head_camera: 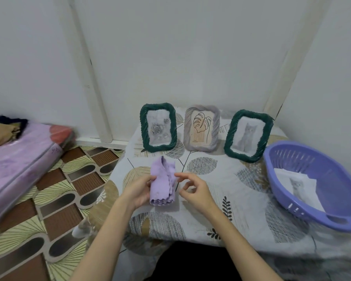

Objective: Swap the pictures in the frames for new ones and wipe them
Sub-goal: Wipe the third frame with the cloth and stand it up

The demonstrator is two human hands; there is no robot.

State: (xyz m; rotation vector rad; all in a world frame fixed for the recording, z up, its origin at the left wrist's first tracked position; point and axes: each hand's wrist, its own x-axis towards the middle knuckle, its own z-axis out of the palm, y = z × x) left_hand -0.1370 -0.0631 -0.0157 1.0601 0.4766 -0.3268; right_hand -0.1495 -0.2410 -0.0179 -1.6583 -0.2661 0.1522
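Note:
Three picture frames stand upright at the back of the table. The left green frame (158,127) holds a grey rose picture. The grey frame (201,128) in the middle shows a leaf drawing. The right green frame (248,135) holds a cat picture and leans to the right. A folded lilac cloth (163,181) is gripped along its left side by my left hand (138,191). My right hand (195,190) hovers just right of the cloth, thumb and fingers apart, holding nothing.
A purple plastic basket (320,207) at the right table edge holds loose paper pictures (298,184), one of a cat. The patterned tablecloth (241,205) covers the table. A pink mattress (18,159) lies on the patterned floor at left. White walls rise behind the frames.

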